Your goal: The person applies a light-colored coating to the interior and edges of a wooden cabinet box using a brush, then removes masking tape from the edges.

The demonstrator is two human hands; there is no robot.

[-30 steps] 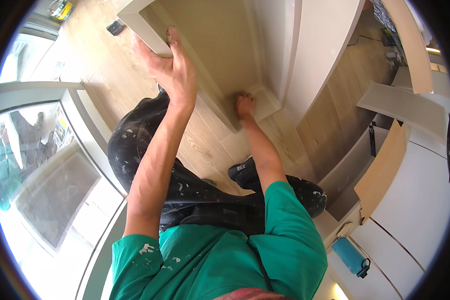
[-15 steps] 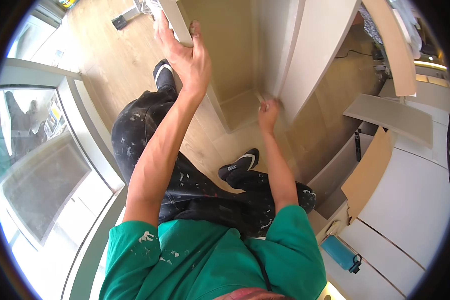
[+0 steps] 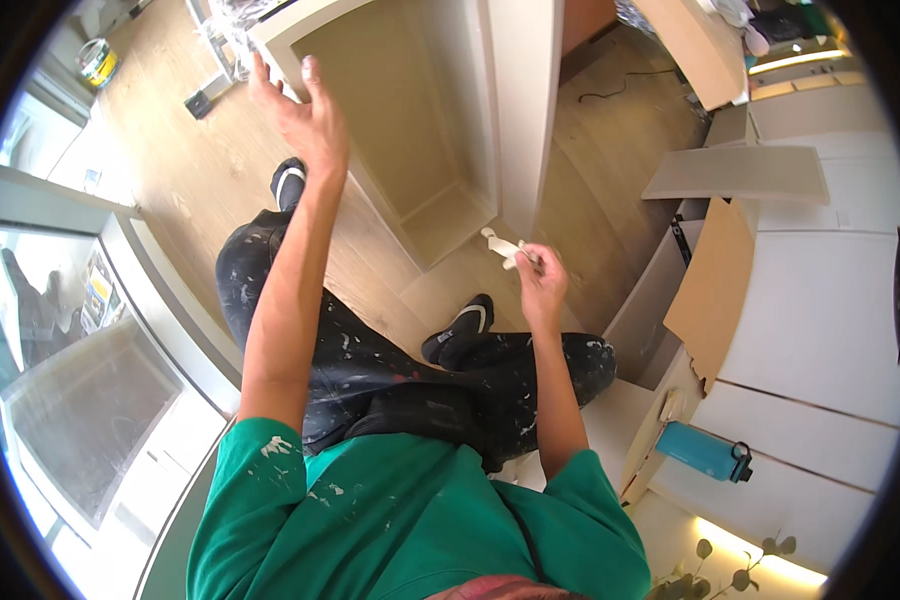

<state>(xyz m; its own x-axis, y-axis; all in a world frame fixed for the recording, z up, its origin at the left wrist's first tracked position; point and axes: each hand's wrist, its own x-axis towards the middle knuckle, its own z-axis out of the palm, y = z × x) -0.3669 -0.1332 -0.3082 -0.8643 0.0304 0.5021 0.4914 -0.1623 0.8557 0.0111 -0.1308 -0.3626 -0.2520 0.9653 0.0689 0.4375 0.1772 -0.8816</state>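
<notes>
A cream-coloured open box-like cabinet [image 3: 522,95] stands in front of me, its shaded hollow facing up toward me. My left hand [image 3: 315,135] is at its left edge, fingers and thumb spread apart on either side of the rim; whether they touch it I cannot tell. Low at the right, just off the cabinet's near corner, my right hand [image 3: 544,284] pinches a small crumpled off-white strip [image 3: 504,247]. The strip's free end points toward that corner; its material is unclear.
Behind the left hand are a metal leg with a black foot [image 3: 199,103] and a paint-like tub [image 3: 97,63]. To the right lie a loose panel [image 3: 740,174], torn cardboard [image 3: 712,290] and a teal bottle [image 3: 698,450]. A glazed frame [image 3: 95,400] stands at left.
My right hand, blurred in the cabinet's near corner before, has come back out toward me with the strip showing. My left hand's hold on the rim has loosened. The view has shifted.
</notes>
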